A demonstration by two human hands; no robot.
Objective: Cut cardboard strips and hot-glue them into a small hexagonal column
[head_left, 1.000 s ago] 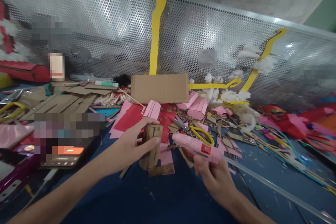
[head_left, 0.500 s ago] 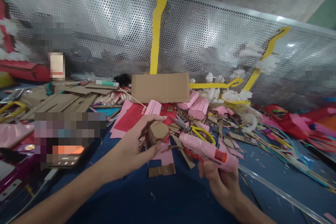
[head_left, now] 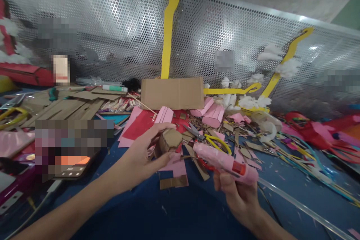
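My left hand [head_left: 143, 153] grips a small many-sided cardboard box [head_left: 171, 140] between thumb and fingers, its flat face turned up toward me. In my right hand [head_left: 239, 195] is a pink hot glue gun [head_left: 222, 161], its nozzle pointing left toward the box but apart from it. A long clear glue stick [head_left: 295, 202] runs out of the gun's back. Just behind the nozzle lie scissors with yellow handles [head_left: 216, 142]. Pink paper and cardboard scraps [head_left: 173, 182] lie under and in front of the box.
A cardboard box [head_left: 172, 93] with a tall yellow hook-shaped strip [head_left: 168, 37] stands before a perforated metal panel [head_left: 118, 18]. Pink folded paper pieces [head_left: 213, 115] sit among scraps. Cardboard sheets [head_left: 67, 112] and a phone [head_left: 74, 168] lie left; coloured strips [head_left: 306, 161] lie right.
The small cardboard box has tipped slightly in my left hand. The glue gun remains beside it, with hardly any shift.
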